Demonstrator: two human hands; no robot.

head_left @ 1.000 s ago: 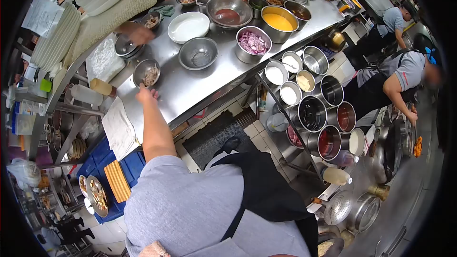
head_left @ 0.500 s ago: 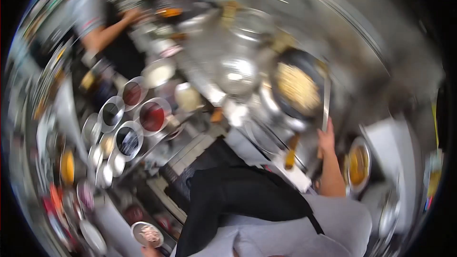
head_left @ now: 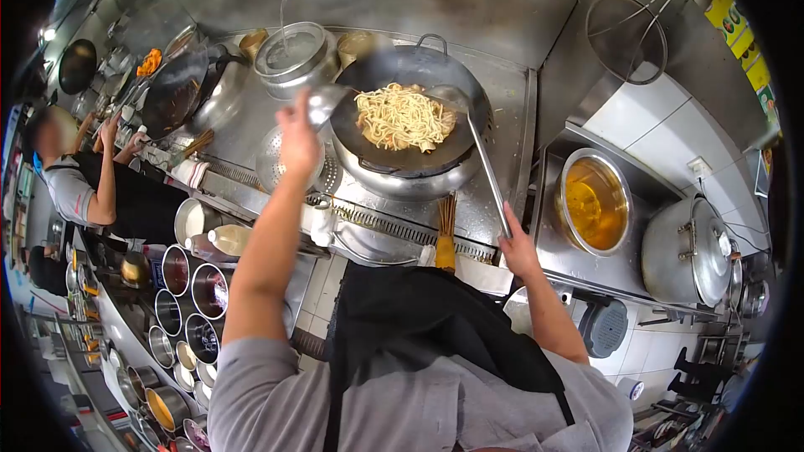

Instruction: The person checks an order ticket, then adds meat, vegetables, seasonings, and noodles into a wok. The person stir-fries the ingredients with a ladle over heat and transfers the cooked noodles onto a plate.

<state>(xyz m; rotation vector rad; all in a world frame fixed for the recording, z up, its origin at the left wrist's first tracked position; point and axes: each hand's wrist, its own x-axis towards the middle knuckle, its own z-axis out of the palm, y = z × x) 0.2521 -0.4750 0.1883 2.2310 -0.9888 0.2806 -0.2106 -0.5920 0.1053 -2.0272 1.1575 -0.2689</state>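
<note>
My right hand (head_left: 521,253) is closed round the handle of a long metal ladle (head_left: 487,166). The ladle's head rests inside the black wok (head_left: 377,75), at the right side of a heap of pale thick noodles (head_left: 406,117). My left hand (head_left: 300,141), smeared by motion, is at the wok's left rim. It grips a small shiny metal bowl (head_left: 325,106), tilted towards the wok; what is inside the bowl cannot be seen. The wok sits on a round metal burner ring (head_left: 410,182).
A lidded pot (head_left: 293,59) and a perforated skimmer (head_left: 280,163) lie left of the wok. A bamboo brush (head_left: 445,234) stands at the front edge. Rightward are a bowl of yellow oil (head_left: 596,201) and a big pot (head_left: 687,251). Another person (head_left: 92,176) works at the left.
My left hand has come up from the low ingredient side to the wok with the bowl, which held shredded pinkish meat. The ladle has moved into the wok. The view has turned.
</note>
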